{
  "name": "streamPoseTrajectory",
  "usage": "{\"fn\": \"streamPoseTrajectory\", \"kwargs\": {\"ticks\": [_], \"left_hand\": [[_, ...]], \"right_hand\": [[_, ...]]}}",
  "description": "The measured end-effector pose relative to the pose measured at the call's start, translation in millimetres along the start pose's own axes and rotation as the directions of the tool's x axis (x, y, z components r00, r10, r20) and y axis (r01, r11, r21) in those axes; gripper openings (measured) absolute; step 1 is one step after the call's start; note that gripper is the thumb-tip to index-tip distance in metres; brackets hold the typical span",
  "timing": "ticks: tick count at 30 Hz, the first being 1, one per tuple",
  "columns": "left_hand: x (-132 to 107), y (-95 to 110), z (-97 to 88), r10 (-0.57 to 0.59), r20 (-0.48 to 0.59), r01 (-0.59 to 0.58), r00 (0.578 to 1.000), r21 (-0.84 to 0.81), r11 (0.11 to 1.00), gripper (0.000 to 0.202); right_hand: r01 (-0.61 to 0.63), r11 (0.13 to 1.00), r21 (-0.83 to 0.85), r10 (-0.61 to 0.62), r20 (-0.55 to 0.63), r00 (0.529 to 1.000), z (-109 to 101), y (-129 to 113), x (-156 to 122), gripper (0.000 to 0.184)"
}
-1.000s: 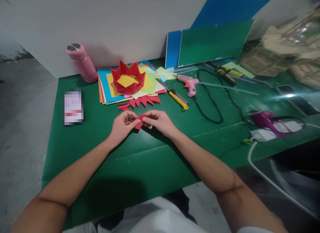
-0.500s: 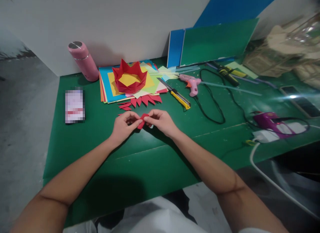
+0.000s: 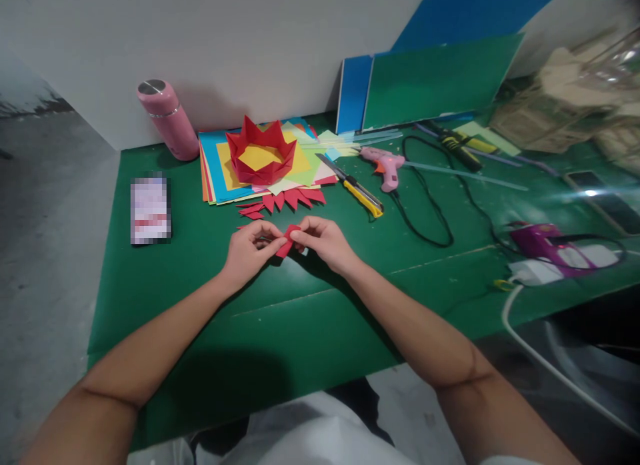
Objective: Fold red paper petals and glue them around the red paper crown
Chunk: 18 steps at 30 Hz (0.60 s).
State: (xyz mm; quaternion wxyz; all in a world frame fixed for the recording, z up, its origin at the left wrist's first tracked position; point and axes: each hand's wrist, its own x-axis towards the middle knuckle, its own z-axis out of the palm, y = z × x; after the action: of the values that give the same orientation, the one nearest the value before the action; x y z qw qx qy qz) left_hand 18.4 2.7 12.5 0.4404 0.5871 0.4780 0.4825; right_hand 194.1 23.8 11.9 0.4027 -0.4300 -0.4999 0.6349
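Note:
Between my two hands is a small piece of red paper (image 3: 286,246), partly covered by my fingers. My left hand (image 3: 251,250) pinches its left side between thumb and fingers. On the other side, my right hand (image 3: 323,242) grips the upper right corner, thumb on top. Just beyond my hands lie several folded red paper pieces (image 3: 293,200) with pointed ends. Behind them a ring of joined red folded paper (image 3: 261,170) with upright points rests on a stack of coloured paper sheets (image 3: 210,164).
Right of the paper are a yellow utility knife (image 3: 363,197) and a pink glue gun (image 3: 385,164) with a black cord. A pink bottle (image 3: 173,122) and a blurred-out flat object (image 3: 151,209) stand left. A purple device (image 3: 537,246) and a phone (image 3: 603,202) lie far right.
Both hands keep hold of the red paper, its upper corner shifting slightly under my right thumb. The whole view moves a little; the other things stay in place.

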Motion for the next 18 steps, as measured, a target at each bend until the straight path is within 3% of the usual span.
{"fn": "streamPoseTrajectory", "kwargs": {"ticks": [6,13,18], "left_hand": [[-0.6,3.0,-1.5,0.028,-0.003,-0.028,1.0,0.052,0.998,0.016],[-1.0,6.0,-4.8,0.166,0.085,-0.18,0.982,0.199,0.963,0.009],[-0.5,6.9,-5.0,0.149,0.099,-0.167,0.984,0.218,0.961,0.01]], "right_hand": [[0.005,1.0,-0.006,-0.005,0.001,1.0,0.1,0.9,0.0,0.039],[0.009,1.0,-0.021,-0.009,0.001,1.0,0.5,0.4,-0.8,0.042],[0.039,0.999,-0.024,-0.039,0.004,0.999,1.5,-0.3,-1.9,0.043]]}}
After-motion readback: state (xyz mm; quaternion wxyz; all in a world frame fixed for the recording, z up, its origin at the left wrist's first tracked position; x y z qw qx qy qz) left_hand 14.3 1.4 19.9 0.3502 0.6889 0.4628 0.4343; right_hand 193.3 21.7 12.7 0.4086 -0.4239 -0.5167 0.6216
